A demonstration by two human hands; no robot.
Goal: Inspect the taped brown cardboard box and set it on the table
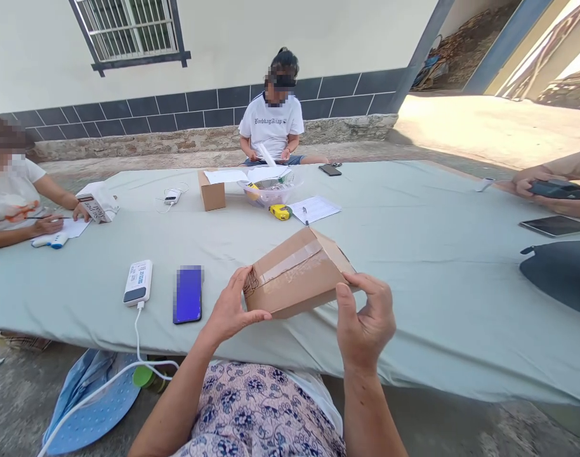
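Note:
A brown cardboard box [294, 274] is held tilted above the near side of the table, with a strip of clear tape along its upper face. My left hand [233, 306] grips its left end, thumb along the near edge and fingers at the far side. At the right end, my right hand [366, 314] pinches the corner between thumb and fingers. Dark scribbled lines or thin strands show near my left fingers; I cannot tell which. Left of the box lie a phone [188, 294] with a blue screen and a white power bank [138, 282] with a cable plugged in.
Across the cloth-covered table [442, 279] stand another cardboard box [212, 193], a plastic basket [271, 192], a yellow tape measure [280, 211] and a printed sheet [315, 208]. People sit at the far, left and right sides. A dark bag [561, 274] lies at right.

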